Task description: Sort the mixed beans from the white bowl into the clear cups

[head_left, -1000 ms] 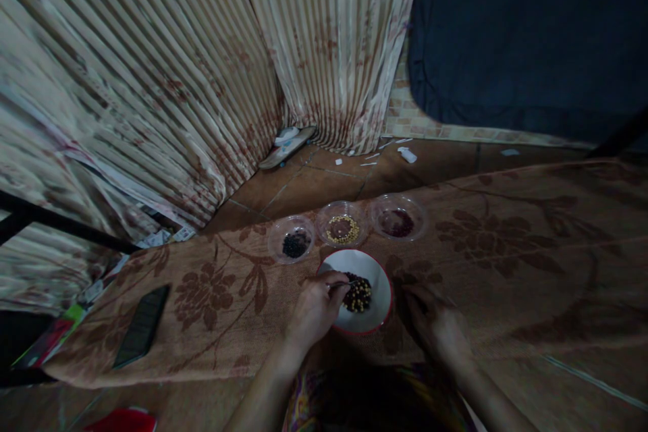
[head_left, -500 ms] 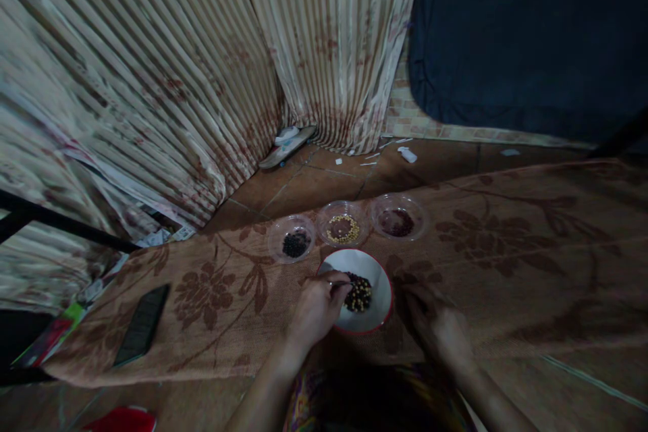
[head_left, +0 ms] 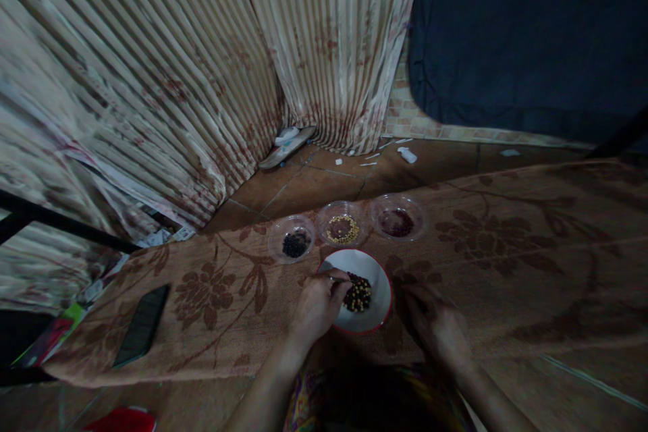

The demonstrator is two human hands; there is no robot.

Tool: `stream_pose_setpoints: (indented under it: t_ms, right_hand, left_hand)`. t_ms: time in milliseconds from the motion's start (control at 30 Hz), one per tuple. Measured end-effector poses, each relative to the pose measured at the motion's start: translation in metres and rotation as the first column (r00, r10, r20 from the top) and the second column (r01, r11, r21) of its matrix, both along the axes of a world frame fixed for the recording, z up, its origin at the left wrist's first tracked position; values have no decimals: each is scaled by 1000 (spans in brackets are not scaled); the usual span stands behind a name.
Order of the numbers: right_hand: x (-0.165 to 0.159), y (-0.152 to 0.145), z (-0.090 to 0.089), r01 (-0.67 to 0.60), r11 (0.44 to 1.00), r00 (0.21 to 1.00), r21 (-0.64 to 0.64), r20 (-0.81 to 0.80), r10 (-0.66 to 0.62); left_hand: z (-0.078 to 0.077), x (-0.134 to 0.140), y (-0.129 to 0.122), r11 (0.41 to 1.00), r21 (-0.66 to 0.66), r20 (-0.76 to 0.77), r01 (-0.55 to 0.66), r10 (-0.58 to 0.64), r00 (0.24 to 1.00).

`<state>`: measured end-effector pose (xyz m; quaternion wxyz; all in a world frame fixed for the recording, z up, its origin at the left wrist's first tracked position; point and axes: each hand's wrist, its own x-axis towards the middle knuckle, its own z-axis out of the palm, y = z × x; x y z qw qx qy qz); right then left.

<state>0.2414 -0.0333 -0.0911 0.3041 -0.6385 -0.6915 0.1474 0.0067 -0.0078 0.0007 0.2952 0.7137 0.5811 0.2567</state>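
Note:
A white bowl with a red rim (head_left: 379, 314) holds a mixed heap of dark and pale yellow beans (head_left: 359, 293). Over its left side, my left hand (head_left: 321, 300) is closed in a pinch, fingertips at the edge of the heap. Whatever sits between them is too small and dim to name. To the right of the bowl, my right hand (head_left: 438, 324) lies low over the cloth, its fingers in deep shadow. Behind the bowl stand three clear plastic dishes: one with black beans (head_left: 295, 243), one with yellow beans (head_left: 343, 229), one with dark red beans (head_left: 399, 223).
A patterned brown cloth (head_left: 217, 337) covers the long bench. On its left part lies a dark phone (head_left: 142, 325). Beyond are striped curtains (head_left: 324, 47), a skateboard (head_left: 287, 147) and white scraps (head_left: 407, 154) on the tiled floor. Something red (head_left: 124, 420) shows at lower left.
My left fingertips have shifted very slightly over the heap in the bowl. My right hand, the bowl and the dishes stay where they were.

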Motion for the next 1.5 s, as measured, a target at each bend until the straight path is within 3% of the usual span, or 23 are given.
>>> stream_pose_setpoints:
  t_ms: [300,733,967,1133,1333,1500]
  right_hand:
    - [0,-1,0,5,1000,1000,6,-5,-5]
    - [-1,0,1,12,1000,1000,25,13,-13]
    - [-1,0,2,14,998,1000,60,21,-15]
    - [0,0,-2,-4,999,1000,45,11,3]
    - [0,0,-4,0,999,1000,43,28,-1]
    - [0,0,-6,-11,999,999,51,37,9]
  left_hand:
    - [-2,1,1,1000,4,20,-26,26,999]
    - [4,-10,4,990,-15,232,-137,137,963]
    - [15,-18,26,967,-62,401,-247,250,881]
    - [14,-24,55,959,12,443,-284,249,861]
    - [9,-21,84,940,103,371,-325,267,890]
    - [1,-21,82,936,112,332,-334,282,900]
